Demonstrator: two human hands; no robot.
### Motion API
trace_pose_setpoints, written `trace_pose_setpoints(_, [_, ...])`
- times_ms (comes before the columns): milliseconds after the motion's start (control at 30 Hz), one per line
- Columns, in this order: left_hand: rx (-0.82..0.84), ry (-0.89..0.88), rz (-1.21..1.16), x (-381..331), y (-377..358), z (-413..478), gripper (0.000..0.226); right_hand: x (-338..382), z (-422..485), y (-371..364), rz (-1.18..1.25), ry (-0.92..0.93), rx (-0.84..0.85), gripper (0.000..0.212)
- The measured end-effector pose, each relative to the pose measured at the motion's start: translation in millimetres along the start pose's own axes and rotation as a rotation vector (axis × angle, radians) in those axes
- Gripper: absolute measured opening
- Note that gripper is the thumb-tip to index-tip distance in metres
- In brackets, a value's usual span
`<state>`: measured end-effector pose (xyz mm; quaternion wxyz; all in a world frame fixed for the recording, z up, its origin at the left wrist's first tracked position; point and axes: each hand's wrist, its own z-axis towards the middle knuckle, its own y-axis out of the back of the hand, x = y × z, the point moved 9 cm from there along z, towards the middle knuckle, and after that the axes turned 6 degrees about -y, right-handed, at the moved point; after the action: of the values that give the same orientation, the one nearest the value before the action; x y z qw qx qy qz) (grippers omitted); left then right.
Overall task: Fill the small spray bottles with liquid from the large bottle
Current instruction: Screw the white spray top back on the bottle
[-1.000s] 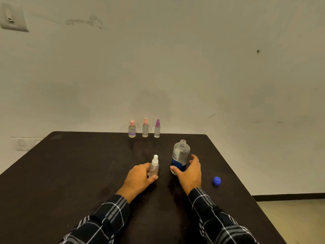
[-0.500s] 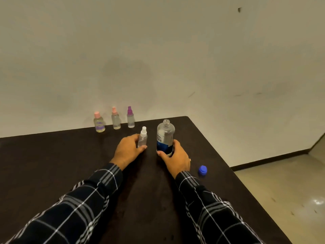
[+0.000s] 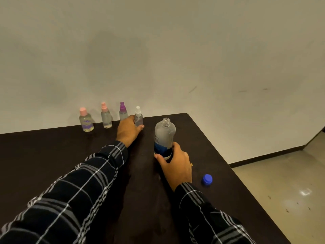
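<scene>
**White-capped spray bottle joins the row by the wall**

The left hand (image 3: 129, 130), mid-table half a second ago, now grips the white-capped spray bottle (image 3: 138, 118) at upper centre of the frame, just beside the purple-capped bottle (image 3: 123, 111) at the far edge of the table (image 3: 52, 155). I take this one as filled and being put away. The right hand (image 3: 175, 164) curls round the foot of the uncapped large bottle (image 3: 164, 136), centre frame, and the blue cap (image 3: 207, 179) lies lower right. The white lettering on its blue label (image 3: 161, 149) is turned away and unreadable.
</scene>
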<state>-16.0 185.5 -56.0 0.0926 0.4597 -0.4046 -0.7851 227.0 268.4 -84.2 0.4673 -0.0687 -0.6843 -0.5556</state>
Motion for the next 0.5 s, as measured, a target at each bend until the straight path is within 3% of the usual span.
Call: trace_pose_setpoints(500, [-0.124, 0.064, 0.143, -10, -6, 11, 0.042, -1, 1, -2, 0.019, 0.006, 0.002, 0.069])
